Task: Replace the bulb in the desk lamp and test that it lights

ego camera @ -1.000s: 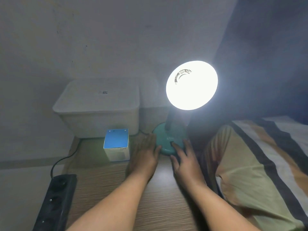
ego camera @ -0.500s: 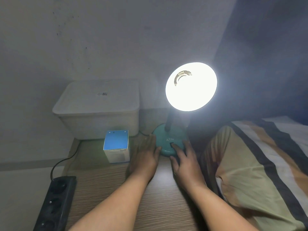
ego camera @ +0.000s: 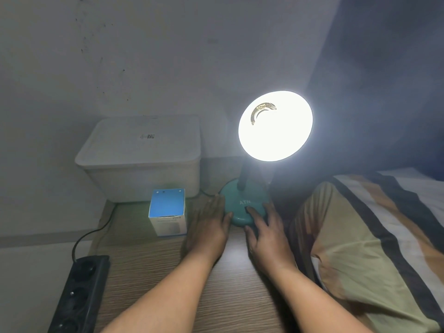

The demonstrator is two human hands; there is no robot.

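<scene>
The desk lamp stands at the back of the wooden table (ego camera: 149,260). Its round shade (ego camera: 275,126) faces me and glows bright white, so the bulb inside is lit. The teal base (ego camera: 242,205) carries the letters ATN. My left hand (ego camera: 207,227) lies flat on the table, fingers straight, its side against the left edge of the base. My right hand (ego camera: 266,231) rests at the front right of the base, with one finger on a dark button on top. A small blue and white bulb box (ego camera: 168,212) stands left of my left hand.
A white lidded storage bin (ego camera: 141,157) sits against the wall behind the box. A black power strip (ego camera: 79,294) with its cable lies at the table's left edge. A striped bed cover (ego camera: 374,248) borders the table on the right.
Both hands stay at the lamp base and the lamp stays lit. The view has shifted only slightly.
</scene>
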